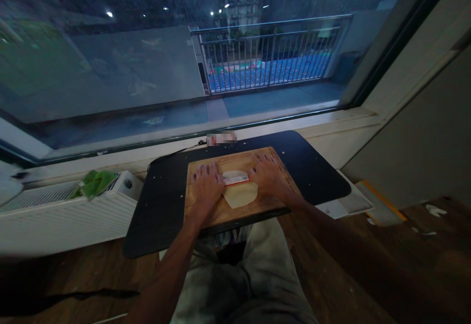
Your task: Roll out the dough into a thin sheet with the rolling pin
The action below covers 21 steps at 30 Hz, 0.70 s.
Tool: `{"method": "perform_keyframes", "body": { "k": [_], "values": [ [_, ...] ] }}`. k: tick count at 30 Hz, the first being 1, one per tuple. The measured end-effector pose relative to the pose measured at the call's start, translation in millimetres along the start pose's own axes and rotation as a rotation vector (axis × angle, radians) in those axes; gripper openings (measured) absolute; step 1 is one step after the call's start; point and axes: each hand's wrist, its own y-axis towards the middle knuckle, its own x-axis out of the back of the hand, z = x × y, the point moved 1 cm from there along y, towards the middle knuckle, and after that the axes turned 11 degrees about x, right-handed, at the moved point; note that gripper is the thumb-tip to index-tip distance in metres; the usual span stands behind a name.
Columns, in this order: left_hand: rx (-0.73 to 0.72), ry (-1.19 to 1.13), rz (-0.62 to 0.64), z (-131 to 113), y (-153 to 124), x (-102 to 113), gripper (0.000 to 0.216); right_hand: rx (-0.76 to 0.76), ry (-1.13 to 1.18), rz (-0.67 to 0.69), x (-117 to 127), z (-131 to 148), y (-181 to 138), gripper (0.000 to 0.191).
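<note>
On a wooden board (211,220) lies a flattened, pale sheet of dough (241,195). Across it runs what looks like a rolling pin (236,180), bearing a white and red label with a barcode. My left hand (206,182) lies palm down over its left end, fingers stretched forward and slightly apart. Over the right end rests my right hand (268,171), likewise palm down with fingers extended. Both hands hide the pin's ends. Dough shows on the near and far sides of the pin, between the hands.
The board sits on a black table (158,211) dotted with small pale crumbs. A blurred package (221,138) and a dark cord lie at its back edge, by the window. Left stands a white radiator (73,226) with a green cloth (96,183) on top.
</note>
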Motion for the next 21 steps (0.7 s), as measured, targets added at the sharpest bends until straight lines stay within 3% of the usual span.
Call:
{"method": "perform_keyframes", "body": {
  "k": [5,13,21],
  "values": [
    [0.059,-0.012,-0.038,-3.2,2.7,1.2,0.063,-0.015,0.024,-0.008,-0.2,-0.7,6.0,0.052],
    [0.115,-0.076,-0.031,-6.1,29.1,-1.2,0.064,-0.041,0.025,0.032,6.1,-5.3,34.9,0.047],
    [0.170,-0.106,0.001,-11.3,57.1,-4.3,0.064,-0.057,0.063,0.054,-11.1,-19.7,67.5,0.050]
  ]
}}
